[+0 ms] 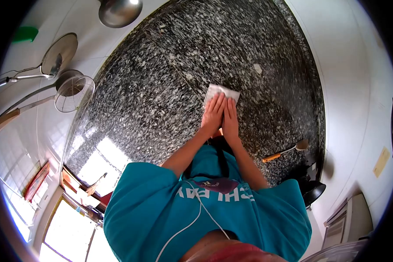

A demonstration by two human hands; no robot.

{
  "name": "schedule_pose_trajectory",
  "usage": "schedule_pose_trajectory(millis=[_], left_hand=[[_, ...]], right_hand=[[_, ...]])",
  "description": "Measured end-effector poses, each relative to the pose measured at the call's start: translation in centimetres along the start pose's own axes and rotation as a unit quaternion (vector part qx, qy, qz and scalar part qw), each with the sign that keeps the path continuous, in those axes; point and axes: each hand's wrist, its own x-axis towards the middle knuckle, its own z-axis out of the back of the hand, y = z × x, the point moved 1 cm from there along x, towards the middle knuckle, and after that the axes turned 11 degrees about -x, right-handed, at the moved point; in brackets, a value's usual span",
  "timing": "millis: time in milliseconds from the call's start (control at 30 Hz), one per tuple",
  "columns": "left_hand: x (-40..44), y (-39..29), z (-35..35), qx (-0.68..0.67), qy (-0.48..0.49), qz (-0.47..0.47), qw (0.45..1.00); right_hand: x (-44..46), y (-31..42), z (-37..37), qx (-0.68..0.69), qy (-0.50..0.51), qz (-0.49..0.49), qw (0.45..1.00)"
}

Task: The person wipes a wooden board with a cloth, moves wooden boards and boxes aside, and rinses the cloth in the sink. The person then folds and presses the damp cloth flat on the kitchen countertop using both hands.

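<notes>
A small white folded cloth or paper [213,90] lies on the speckled black-and-white stone counter [161,87]. My left hand [213,112] rests flat on its lower part, fingers stretched out and pressed down. Close beside it, my right hand [230,118] touches the cloth's lower right side with straight fingers. The two hands meet along their inner edges, with the thumbs partly hidden between them. To the right of my right arm, a turner with an orange handle [271,157] lies on the counter.
Along the left wall hang a wire strainer [74,94], a round skimmer [60,52] and other long-handled utensils. A metal ladle [120,12] is at the top. A black pan [313,192] sits at the lower right, near the white wall [349,87].
</notes>
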Motion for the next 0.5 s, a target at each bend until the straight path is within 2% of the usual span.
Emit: schedule_pose_trajectory(millis=[67, 133, 333, 367, 500], left_hand=[[-0.7, -0.3, -0.7, 0.016, 0.01, -0.007, 1.0], [0.8, 0.0, 0.0, -0.054, -0.014, -0.025, 0.998], [10.4, 0.7, 0.8, 0.067, -0.01, -0.103, 0.992], [11.2, 1.1, 0.4, 0.052, -0.019, -0.105, 0.993], [10.1, 0.6, 0.3, 0.024, -0.032, -0.122, 0.992]], right_hand=[[-1.1, -0.5, -0.2, -0.01, -0.007, -0.01, 1.0], [-0.1, -1.1, 0.0, -0.023, 0.007, -0.005, 1.0], [8.9, -4.3, 0.3, -0.073, -0.013, -0.051, 0.996], [9.3, -4.8, 0.4, -0.095, -0.018, -0.047, 0.994], [6.8, -4.6, -0.2, -0.061, -0.045, -0.061, 0.995]])
